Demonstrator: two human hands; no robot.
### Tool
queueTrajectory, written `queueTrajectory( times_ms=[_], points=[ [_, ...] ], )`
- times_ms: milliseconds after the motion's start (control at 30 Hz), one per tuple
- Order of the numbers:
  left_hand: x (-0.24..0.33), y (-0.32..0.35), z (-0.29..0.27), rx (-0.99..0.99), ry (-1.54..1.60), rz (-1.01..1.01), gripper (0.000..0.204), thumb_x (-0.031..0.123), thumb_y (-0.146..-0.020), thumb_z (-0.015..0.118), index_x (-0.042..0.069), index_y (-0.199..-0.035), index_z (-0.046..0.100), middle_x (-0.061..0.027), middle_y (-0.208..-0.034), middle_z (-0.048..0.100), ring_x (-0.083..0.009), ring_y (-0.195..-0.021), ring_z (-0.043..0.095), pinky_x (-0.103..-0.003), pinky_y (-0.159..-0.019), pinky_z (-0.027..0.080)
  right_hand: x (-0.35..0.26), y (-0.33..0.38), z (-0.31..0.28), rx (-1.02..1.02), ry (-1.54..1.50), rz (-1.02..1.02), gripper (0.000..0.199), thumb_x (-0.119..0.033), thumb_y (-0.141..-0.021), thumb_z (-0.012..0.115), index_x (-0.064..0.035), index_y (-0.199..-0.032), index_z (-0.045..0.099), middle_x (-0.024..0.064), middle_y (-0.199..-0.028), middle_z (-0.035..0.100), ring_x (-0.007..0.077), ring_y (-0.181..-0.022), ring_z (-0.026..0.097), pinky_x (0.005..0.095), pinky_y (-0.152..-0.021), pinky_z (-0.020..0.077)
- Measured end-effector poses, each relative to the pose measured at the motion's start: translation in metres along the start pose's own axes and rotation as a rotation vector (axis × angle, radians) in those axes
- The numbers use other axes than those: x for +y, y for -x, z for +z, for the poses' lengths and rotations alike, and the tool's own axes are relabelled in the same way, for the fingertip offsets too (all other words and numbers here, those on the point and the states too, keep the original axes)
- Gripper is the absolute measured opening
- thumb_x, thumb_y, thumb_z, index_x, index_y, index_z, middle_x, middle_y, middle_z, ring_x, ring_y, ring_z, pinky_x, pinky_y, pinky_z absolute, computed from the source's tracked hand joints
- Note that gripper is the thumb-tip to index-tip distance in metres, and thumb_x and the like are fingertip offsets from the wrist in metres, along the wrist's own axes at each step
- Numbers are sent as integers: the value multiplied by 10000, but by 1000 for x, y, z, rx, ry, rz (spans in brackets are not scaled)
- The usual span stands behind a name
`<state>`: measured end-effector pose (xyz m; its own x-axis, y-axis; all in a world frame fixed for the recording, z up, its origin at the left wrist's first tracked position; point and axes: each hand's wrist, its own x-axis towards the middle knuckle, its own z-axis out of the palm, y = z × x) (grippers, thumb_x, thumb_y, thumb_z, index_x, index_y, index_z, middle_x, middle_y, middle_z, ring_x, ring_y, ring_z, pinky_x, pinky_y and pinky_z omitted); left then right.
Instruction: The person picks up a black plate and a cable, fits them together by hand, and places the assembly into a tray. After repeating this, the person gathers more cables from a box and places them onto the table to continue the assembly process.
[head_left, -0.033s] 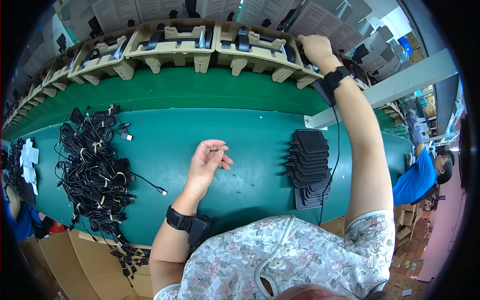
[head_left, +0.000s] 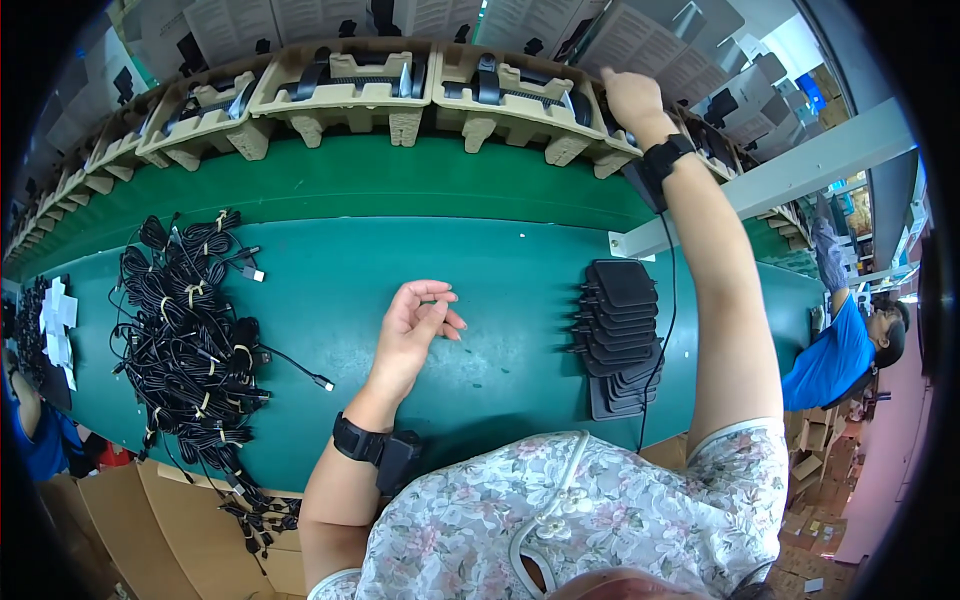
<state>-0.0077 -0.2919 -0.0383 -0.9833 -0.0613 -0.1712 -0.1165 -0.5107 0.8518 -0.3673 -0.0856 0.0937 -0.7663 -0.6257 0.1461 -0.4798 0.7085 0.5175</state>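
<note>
Right hand reaching far forward and up to the right end of the row of moulded pulp trays, fingers curled down over the tray rim as if closed on something there; what they grip, hidden behind the knuckles, so impossible to tell. Just below that wrist, a thin black cable dropping straight toward the body, passing close by the right edge of the stack of flat black adapters. Stack fanned along a near-far axis, lying on the green bench mat roughly under the right forearm, so nearer the right arm than the left. Left hand resting palm up on the mat, well apart from the stack, fingers loosely half-curled and holding nothing. Further left, a heap of coiled black cables bound with ties, one loose lead trailing out toward the left hand but stopping short of it. Between left hand and stack, bare mat with open room; beyond, a raised green step below the trays. At the far right, another person in a blue shirt, off the bench.
</note>
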Motion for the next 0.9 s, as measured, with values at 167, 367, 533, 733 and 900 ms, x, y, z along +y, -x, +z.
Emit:
queueTrajectory(
  times_ms=[167, 367, 533, 733, 900],
  points=[
    [-3, 0, -2, 16, 8, -2, 184, 79, -912, 474, 28, -1089, 474, -102, -1038, 549, -167, -805, 574, -284, -688, 478, -25, -2, 36, 85, -339, 586, 205, -212, -829, 530, -53, -938, 601, 147, -911, 650, 328, -913, 596, 430, -797, 457],
    [-1, -1, 0, 35, -1, 9, 170, 95, -911, 490, 10, -1058, 481, -96, -1009, 559, -144, -764, 584, -255, -667, 483, 1, 1, 60, 169, -662, 608, 212, -237, -828, 542, -31, -855, 584, 167, -891, 645, 361, -867, 594, 405, -754, 475],
    [-1, 0, -4, 39, -23, -2, 171, 81, -910, 477, 32, -1073, 488, -89, -1029, 556, -159, -804, 575, -273, -687, 473, -1, 7, 57, 36, -615, 523, 167, -210, -792, 556, -60, -856, 592, 164, -899, 636, 362, -885, 587, 403, -752, 469],
    [0, 0, -1, 52, -23, 13, 161, 70, -911, 473, 12, -1061, 482, -90, -1004, 562, -142, -771, 585, -254, -670, 483, 5, -1, 76, 191, -500, 369, 143, -159, -739, 576, -59, -842, 583, 177, -854, 619, 366, -836, 581, 419, -706, 467],
    [-1, -5, 3, 35, -52, 27, 162, 64, -913, 465, 11, -1065, 480, -95, -1003, 560, -148, -781, 587, -262, -676, 487, 1, 6, 61, 132, -406, 274, 114, -139, -757, 573, -72, -848, 584, 156, -840, 626, 355, -830, 585, 424, -711, 469]
  ],
)
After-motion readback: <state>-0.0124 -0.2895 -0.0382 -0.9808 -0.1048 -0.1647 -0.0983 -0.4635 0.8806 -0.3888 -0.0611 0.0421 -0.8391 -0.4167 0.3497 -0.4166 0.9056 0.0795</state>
